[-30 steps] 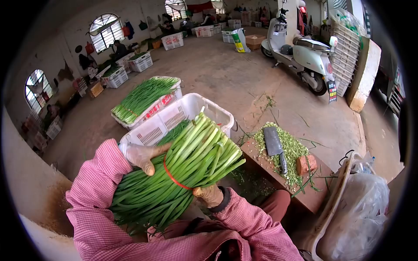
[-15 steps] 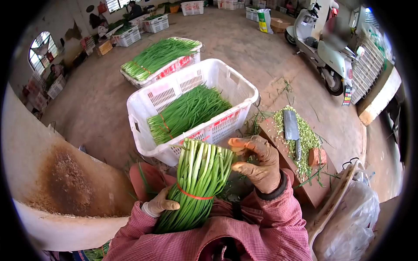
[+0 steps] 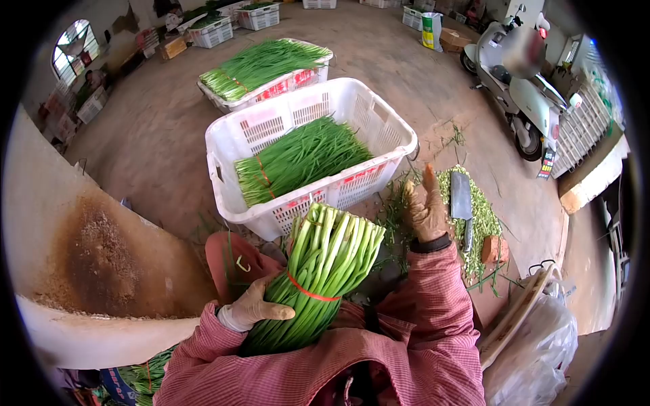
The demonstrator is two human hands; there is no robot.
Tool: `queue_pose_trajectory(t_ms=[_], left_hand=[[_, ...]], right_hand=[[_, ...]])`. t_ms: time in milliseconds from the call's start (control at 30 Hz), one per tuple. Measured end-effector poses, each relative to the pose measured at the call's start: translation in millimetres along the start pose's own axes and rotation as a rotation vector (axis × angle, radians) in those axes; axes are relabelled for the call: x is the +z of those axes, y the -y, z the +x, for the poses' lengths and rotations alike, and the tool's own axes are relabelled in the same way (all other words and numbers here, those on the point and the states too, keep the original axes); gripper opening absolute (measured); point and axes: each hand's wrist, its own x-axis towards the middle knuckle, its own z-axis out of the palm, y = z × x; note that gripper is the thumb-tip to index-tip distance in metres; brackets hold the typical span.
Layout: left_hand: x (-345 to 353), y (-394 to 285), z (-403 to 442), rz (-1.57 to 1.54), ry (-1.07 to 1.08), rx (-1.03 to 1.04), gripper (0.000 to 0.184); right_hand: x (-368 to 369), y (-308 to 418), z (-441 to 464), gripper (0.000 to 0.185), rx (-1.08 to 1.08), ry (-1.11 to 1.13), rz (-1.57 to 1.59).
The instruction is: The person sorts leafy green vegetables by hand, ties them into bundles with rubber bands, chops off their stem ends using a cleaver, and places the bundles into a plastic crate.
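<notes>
A gloved left hand, my left hand (image 3: 258, 306), grips a thick bundle of green stalks (image 3: 318, 271) tied with a red band, its pale cut ends pointing up and away from me. My right hand (image 3: 428, 208), also gloved, is raised off the bundle with fingers apart and nothing in it. It is just left of a cleaver (image 3: 461, 196) lying on a board (image 3: 486, 304) strewn with chopped bits. Beyond the bundle, a white crate (image 3: 233, 215) holds more banded green stalks (image 3: 305, 157).
Behind the near crate is a second filled crate (image 3: 323, 76). A brick (image 3: 495, 249) sits on the board, with plastic bags (image 3: 538, 348) at lower right. A scooter (image 3: 521, 95) stands at upper right. A stained pale wall (image 3: 156, 264) curves along my left.
My right hand has let go of the bundle and moved right and forward towards the cleaver. The bundle has turned more upright in my left hand, and the view has tipped down.
</notes>
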Motion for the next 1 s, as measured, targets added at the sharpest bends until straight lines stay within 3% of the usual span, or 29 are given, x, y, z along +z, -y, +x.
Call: queue_pose_trajectory(t_ms=[67, 167, 233, 267, 300, 367, 433, 500, 567, 600, 633, 667, 700, 767, 833, 933, 1000], left_hand=[[0.6, -13.4, 0.9, -0.027, -0.014, 0.051, 0.079], [1.8, -53.2, 18.9, 0.071, -0.103, 0.081, 0.072], [12.5, -85.5, 40.6, 0.292, -0.178, 0.155, 0.075], [19.1, -97.5, 54.5, 0.443, -0.191, 0.269, 0.083], [15.0, -107.0, 66.2, 0.643, -0.245, 0.310, 0.091], [18.3, -138.7, 81.2, 0.936, -0.206, 0.533, 0.103], [30.4, -159.1, 73.6, 1.145, -0.224, 0.682, 0.107], [26.7, -147.4, 72.4, 1.450, -0.296, 0.953, 0.107], [-2.2, -99.9, 77.8, 1.315, -0.300, 0.880, 0.101], [-21.7, -71.1, 71.4, 1.422, -0.290, 0.355, 0.100], [-53.7, -23.7, 73.7, 1.631, -0.215, 0.158, 0.080], [-63.3, -0.2, 64.3, 1.682, 0.039, -0.488, 0.061], [-73.3, 18.1, 49.6, 1.696, 0.037, -0.468, 0.061], [-94.1, 32.7, 35.9, 1.645, 0.150, -0.444, 0.049], [-56.0, 9.3, 31.2, 0.936, -0.168, -0.195, 0.059], [15.4, -34.1, 46.9, 0.106, 0.502, 0.001, 0.074], [40.7, -28.6, 75.8, -0.363, 0.781, 0.101, 0.075]], right_hand=[[-5.5, 5.9, -13.4, 0.096, 0.067, 0.037, 0.194], [51.8, 10.9, -55.2, 0.111, 0.207, 0.446, 0.570], [93.2, 22.8, -48.7, 0.109, 0.060, 0.330, 0.649], [98.6, 39.1, -41.3, 0.097, 0.226, 0.259, 0.675], [101.3, 43.1, -19.9, 0.077, 0.249, 0.238, 0.818], [94.4, 72.2, 11.4, 0.058, 0.165, 0.280, 0.816], [91.4, 97.2, 24.1, 0.047, 0.064, 0.229, 0.765], [78.7, 100.5, 36.9, 0.048, 0.040, 0.216, 0.767], [66.2, 116.0, 38.4, 0.049, -0.084, 0.149, 0.686], [49.9, 108.6, 45.1, 0.047, -0.155, 0.171, 0.712], [46.7, 126.0, 43.5, 0.047, -0.165, 0.145, 0.682], [41.3, 133.3, 45.4, 0.046, -0.237, 0.131, 0.654], [32.8, 139.3, 49.0, 0.046, -0.314, 0.114, 0.626], [18.6, 141.8, 56.9, 0.045, -0.395, 0.111, 0.576], [21.5, 149.7, 51.9, 0.046, -0.486, 0.063, 0.523], [42.9, 136.7, 35.1, 0.067, -0.608, -0.068, 0.301], [51.4, 104.4, 5.9, 0.056, -0.252, 0.405, 0.855]])
